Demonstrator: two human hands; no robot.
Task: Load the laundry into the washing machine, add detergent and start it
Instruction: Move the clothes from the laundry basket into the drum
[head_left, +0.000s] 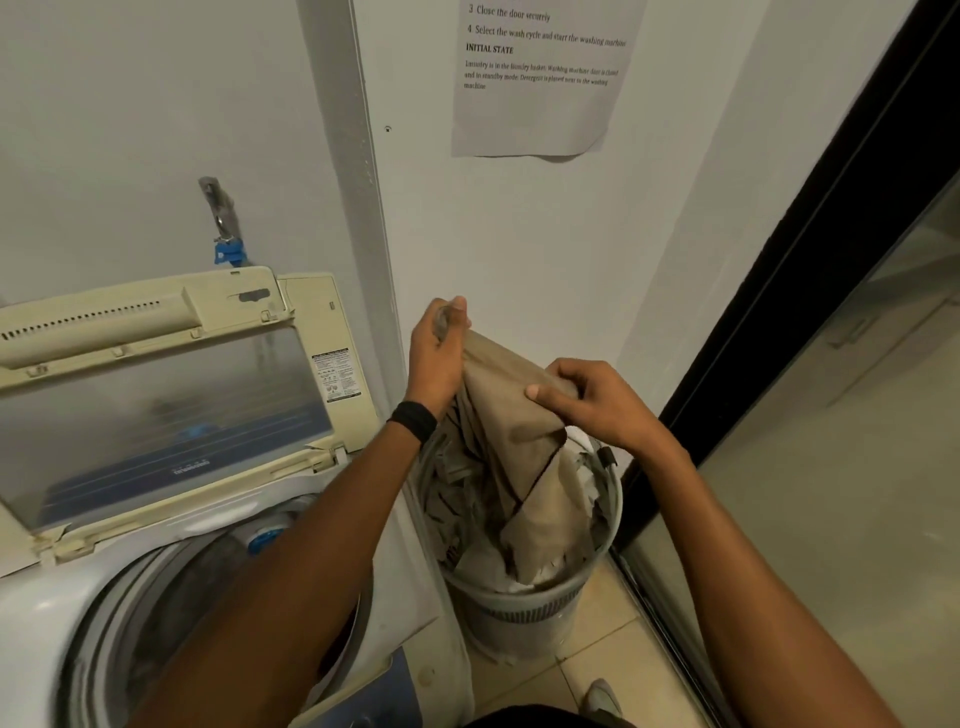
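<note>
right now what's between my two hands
In the head view, only the tan garment lies between the left hand and the right hand; each grips part of it, above the laundry basket.

The tan cloth garment looks soft, matt and creased; the round grey plastic laundry basket has a dull, slotted wall. The washing machine's yellowed cream plastic lid carries a smooth, glossy see-through window, and the machine's white plastic top shines faintly. The white paper sheet and painted white wall are matt, the beige floor tiles smooth with a low sheen.
</note>
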